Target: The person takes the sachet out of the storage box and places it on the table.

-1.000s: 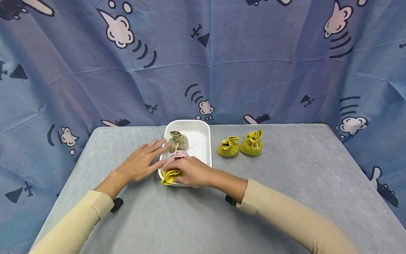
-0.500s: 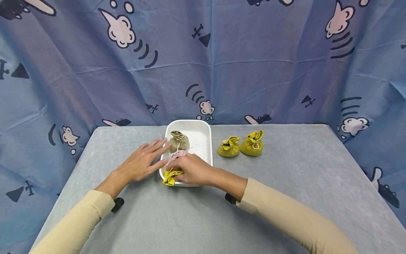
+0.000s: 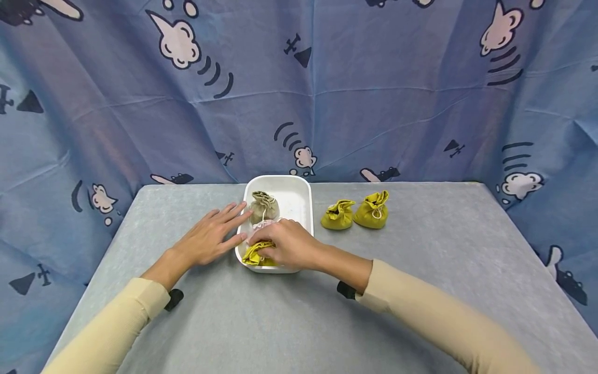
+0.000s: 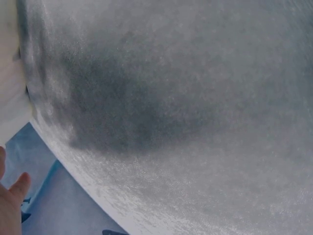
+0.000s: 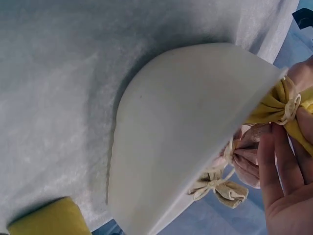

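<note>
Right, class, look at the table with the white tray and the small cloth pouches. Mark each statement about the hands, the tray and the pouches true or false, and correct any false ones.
1. The right hand holds a yellow pouch at the near end of the white tray. True.
2. The left hand grips the beige pouch. False: it lies flat on the table, its fingertips against the tray's left side.
3. Two yellow-green pouches sit on the table to the right of the tray. True.
4. The beige pouch lies on the table outside the tray. False: it is inside the tray, towards the far end.
5. A pink pouch lies in the tray between the beige and yellow ones. True.
</note>
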Action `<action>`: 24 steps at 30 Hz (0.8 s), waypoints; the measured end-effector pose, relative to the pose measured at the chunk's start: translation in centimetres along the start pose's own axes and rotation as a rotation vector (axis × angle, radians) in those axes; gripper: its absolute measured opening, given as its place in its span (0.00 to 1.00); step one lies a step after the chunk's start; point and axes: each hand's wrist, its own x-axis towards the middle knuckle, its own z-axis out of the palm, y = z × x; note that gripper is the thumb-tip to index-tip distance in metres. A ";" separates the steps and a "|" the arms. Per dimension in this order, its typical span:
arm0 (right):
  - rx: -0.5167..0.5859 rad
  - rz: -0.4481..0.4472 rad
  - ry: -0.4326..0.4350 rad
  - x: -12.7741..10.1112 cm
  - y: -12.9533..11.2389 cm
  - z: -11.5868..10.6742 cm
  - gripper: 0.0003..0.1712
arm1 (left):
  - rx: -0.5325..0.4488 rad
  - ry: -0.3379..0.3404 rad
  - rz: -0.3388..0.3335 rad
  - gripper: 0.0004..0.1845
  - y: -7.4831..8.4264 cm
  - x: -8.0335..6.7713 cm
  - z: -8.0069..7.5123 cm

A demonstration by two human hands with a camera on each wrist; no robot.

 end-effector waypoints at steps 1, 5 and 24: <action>0.005 -0.002 0.005 -0.1 0.0 -0.2 0.11 | 0.001 -0.004 -0.002 0.33 0.0 0.0 0.0; 0.016 -0.016 0.023 -0.4 0.0 -0.9 0.12 | 0.002 -0.009 0.001 0.33 0.0 0.0 -0.1; 0.045 -0.055 0.063 -2.1 -1.2 -6.4 0.11 | 0.012 -0.003 0.010 0.33 -0.1 0.0 0.0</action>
